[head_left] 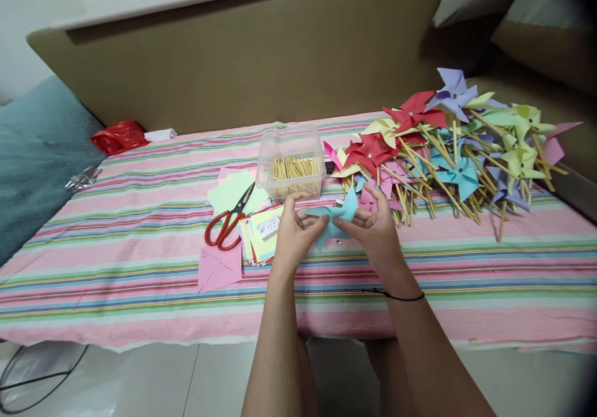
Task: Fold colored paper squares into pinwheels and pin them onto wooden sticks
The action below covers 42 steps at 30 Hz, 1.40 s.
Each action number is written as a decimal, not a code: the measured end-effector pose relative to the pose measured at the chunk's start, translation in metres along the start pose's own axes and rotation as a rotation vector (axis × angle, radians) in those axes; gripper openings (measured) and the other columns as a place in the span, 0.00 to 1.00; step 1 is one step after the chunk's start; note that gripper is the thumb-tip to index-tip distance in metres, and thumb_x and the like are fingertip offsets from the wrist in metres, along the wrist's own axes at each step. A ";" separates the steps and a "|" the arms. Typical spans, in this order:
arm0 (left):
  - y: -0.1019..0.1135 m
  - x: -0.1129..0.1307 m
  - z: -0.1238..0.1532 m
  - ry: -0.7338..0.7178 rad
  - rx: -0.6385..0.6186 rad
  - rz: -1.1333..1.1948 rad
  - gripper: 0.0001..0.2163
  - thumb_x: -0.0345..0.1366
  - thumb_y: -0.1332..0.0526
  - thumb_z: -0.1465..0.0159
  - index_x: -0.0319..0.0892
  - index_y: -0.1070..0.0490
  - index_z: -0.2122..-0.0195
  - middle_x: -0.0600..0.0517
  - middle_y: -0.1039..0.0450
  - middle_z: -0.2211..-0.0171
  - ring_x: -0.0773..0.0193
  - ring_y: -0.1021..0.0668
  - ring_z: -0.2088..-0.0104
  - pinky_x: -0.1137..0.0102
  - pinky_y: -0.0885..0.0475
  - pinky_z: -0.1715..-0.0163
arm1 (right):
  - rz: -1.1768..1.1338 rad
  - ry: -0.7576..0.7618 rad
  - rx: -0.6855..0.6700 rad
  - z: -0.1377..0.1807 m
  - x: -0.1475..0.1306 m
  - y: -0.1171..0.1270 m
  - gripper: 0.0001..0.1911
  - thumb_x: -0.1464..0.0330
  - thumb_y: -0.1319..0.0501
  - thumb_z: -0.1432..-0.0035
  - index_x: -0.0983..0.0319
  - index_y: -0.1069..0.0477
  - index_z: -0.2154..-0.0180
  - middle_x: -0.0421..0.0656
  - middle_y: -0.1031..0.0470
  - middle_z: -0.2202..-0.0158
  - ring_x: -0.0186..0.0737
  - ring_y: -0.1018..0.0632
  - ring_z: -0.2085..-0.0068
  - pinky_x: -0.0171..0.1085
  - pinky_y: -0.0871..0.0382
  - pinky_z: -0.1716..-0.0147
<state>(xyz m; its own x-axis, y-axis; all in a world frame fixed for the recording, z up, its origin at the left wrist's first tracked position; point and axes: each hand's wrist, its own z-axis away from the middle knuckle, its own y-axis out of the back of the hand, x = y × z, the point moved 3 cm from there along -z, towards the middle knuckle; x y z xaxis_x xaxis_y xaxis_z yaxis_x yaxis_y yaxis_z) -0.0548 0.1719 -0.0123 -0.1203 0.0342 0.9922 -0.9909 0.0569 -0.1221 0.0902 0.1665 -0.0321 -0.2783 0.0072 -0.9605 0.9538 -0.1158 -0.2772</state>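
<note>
My left hand [293,230] and my right hand [377,225] meet over a striped cloth [140,267] and both pinch a light blue paper pinwheel [336,216] between them. Its folded points stick up between my fingers. Just behind my hands stands a clear plastic box [291,160] holding wooden sticks. Red-handled scissors [229,221] lie left of my left hand on a stack of coloured paper squares [259,230]. A pink cut paper square [219,267] lies in front of the scissors.
A large heap of finished paper pinwheels on sticks [457,149] covers the right side of the cloth. A red bag [119,137] and a white tube lie at the back left. A teal cushion [37,149] sits at left. A cable runs on the floor.
</note>
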 end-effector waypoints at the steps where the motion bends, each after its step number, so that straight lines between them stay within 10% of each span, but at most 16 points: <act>1: 0.000 0.000 0.000 0.003 -0.004 -0.006 0.21 0.36 0.32 0.46 0.46 0.41 0.55 0.63 0.37 0.82 0.74 0.33 0.83 0.79 0.41 0.81 | 0.012 0.003 0.004 0.000 0.000 0.000 0.52 0.65 0.26 0.60 0.56 0.51 0.38 0.43 0.20 0.66 0.47 0.18 0.65 0.47 0.22 0.62; 28: 0.019 -0.005 0.002 0.004 0.031 0.156 0.25 0.32 0.28 0.53 0.44 0.39 0.57 0.54 0.24 0.71 0.63 0.21 0.68 0.71 0.28 0.67 | 0.073 0.026 -0.025 0.007 0.010 -0.015 0.35 0.62 0.28 0.55 0.56 0.38 0.47 0.41 0.20 0.67 0.43 0.20 0.64 0.41 0.25 0.63; 34: 0.051 0.000 0.009 -0.064 0.252 0.526 0.24 0.31 0.27 0.54 0.44 0.35 0.58 0.58 0.27 0.72 0.70 0.23 0.70 0.75 0.28 0.68 | 0.144 0.116 0.006 -0.004 -0.013 -0.027 0.25 0.60 0.31 0.50 0.58 0.33 0.51 0.45 0.20 0.60 0.43 0.20 0.59 0.44 0.27 0.55; 42: 0.075 0.004 0.012 -0.226 0.400 1.168 0.10 0.34 0.29 0.47 0.43 0.28 0.67 0.59 0.32 0.75 0.77 0.31 0.74 0.85 0.32 0.71 | 1.079 0.241 -0.361 -0.106 -0.048 -0.103 0.11 0.69 0.42 0.40 0.64 0.25 0.58 0.48 0.20 0.56 0.40 0.21 0.56 0.36 0.29 0.57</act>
<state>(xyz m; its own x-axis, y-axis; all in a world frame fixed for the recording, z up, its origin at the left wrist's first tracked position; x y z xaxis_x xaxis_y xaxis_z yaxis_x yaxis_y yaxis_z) -0.1299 0.1641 -0.0167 -0.9059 -0.3136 0.2845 -0.2301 -0.1996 -0.9525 0.0168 0.2834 0.0398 0.6898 0.2709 -0.6714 0.6700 0.1125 0.7337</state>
